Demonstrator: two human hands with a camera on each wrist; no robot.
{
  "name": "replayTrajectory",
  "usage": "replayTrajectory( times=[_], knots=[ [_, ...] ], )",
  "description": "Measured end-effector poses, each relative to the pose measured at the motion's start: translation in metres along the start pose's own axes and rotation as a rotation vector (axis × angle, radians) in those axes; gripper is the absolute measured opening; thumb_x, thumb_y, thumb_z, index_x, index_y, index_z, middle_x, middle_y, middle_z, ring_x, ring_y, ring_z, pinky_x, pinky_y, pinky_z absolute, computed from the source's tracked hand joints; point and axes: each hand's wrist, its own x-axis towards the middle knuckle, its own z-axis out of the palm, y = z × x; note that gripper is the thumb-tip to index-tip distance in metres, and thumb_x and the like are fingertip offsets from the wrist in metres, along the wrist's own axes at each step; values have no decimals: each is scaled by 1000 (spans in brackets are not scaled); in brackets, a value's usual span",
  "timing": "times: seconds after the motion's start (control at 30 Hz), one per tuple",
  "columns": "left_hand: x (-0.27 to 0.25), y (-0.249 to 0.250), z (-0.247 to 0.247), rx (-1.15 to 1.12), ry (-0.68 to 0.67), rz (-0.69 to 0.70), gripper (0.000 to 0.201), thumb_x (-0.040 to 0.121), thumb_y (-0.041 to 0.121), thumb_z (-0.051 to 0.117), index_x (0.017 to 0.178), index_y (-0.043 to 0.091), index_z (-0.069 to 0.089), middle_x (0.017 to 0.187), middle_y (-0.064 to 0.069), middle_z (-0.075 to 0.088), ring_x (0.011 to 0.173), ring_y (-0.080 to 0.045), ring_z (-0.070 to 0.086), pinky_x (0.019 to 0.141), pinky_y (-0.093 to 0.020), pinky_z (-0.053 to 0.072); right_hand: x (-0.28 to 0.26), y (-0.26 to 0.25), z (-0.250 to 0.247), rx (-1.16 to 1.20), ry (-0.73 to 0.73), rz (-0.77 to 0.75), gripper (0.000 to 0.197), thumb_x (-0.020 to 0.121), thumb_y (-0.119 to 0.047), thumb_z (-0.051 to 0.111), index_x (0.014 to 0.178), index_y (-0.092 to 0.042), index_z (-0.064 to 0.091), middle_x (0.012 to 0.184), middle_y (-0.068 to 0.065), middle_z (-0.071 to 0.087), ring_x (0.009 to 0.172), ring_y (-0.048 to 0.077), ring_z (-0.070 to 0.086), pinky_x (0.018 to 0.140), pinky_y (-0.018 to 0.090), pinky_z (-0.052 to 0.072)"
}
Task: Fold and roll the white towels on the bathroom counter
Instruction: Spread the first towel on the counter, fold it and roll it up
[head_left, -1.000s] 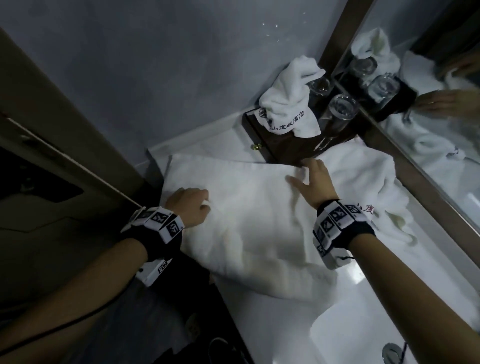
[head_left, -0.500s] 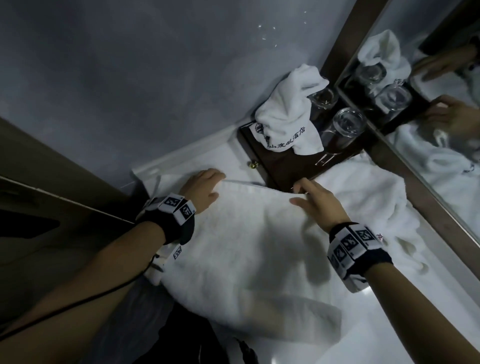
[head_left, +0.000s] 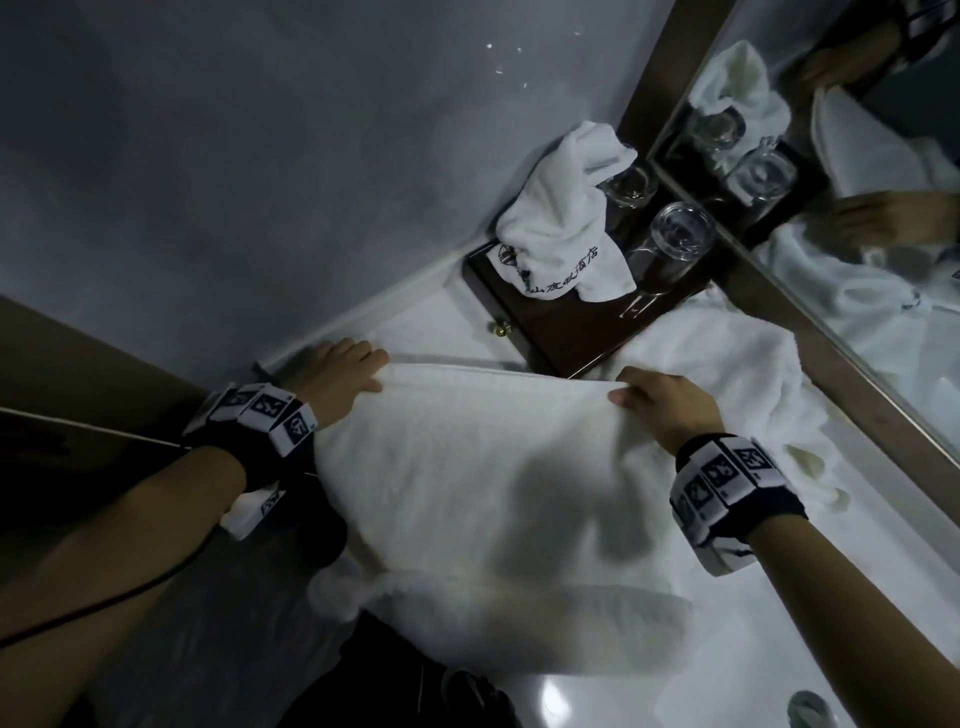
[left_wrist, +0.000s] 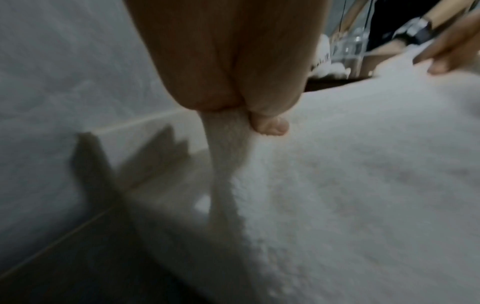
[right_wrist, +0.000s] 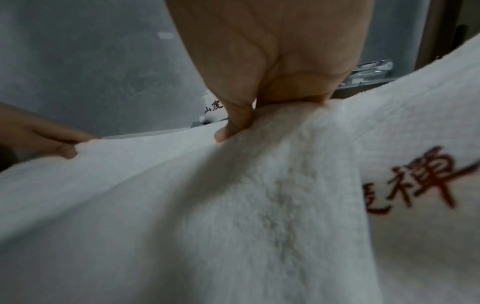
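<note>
A large white towel (head_left: 467, 483) lies spread over the white counter (head_left: 857, 613), its near part hanging over the front edge. My left hand (head_left: 358, 376) pinches the towel's far left corner (left_wrist: 223, 131), lifted off the counter. My right hand (head_left: 639, 397) pinches the far edge further right (right_wrist: 272, 115), thumb on top. The edge is stretched taut between both hands. A second white towel (head_left: 753, 374) with red lettering (right_wrist: 415, 181) lies crumpled at the right under this one.
A dark wooden tray (head_left: 561, 322) stands in the far corner with a small lettered white cloth (head_left: 566, 228) and two upturned glasses (head_left: 675, 234). A framed mirror (head_left: 857, 260) runs along the right. The grey wall (head_left: 260, 182) is straight ahead.
Both hands moved from the middle of the towel to its far edge, took hold of it and lifted it. The edge now stands raised and taut between them.
</note>
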Motion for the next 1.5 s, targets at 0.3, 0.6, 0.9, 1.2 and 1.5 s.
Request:
replayTrajectory(
  times=[0.3, 0.6, 0.9, 1.2, 1.5],
  knots=[
    [38, 62, -127, 240, 723, 111, 31, 59, -7, 56, 84, 11, 61, 83, -11, 63, 77, -25, 58, 64, -30, 40, -21, 21, -7, 34, 223, 176, 21, 98, -28, 37, 108, -15, 50, 113, 13, 60, 100, 34, 56, 72, 37, 35],
    [10, 93, -43, -272, 301, 78, 57, 78, 5, 55, 133, 10, 38, 142, -12, 30, 127, -31, 32, 104, -33, 21, -41, 9, 18, -73, 441, 56, 51, 77, 15, 49, 126, 1, 48, 125, 27, 44, 108, 40, 45, 93, 40, 31],
    [-17, 70, -3, -173, 91, -35, 62, 75, -4, 51, 132, 14, 37, 143, -7, 33, 131, -23, 30, 106, -29, 13, -77, -26, 73, 198, -236, -137, 44, 76, -63, 59, 91, -23, 48, 88, -6, 55, 79, 15, 52, 68, 27, 40],
    [-31, 46, -6, -92, -80, 37, 37, 92, 5, 41, 129, 7, 47, 149, -7, 32, 131, -23, 38, 106, -30, 29, -86, -27, 82, 30, -271, -254, 34, 76, -38, 69, 102, -17, 63, 118, -1, 53, 114, 19, 44, 86, 26, 35],
    [-54, 36, -35, -33, -380, -33, 8, 82, 20, 55, 87, 21, 61, 88, -3, 63, 69, -18, 58, 63, -26, 46, -90, -22, 65, 161, -533, -99, 34, 87, -32, 59, 118, -17, 60, 111, 5, 63, 103, 21, 56, 89, 30, 42]
  ],
)
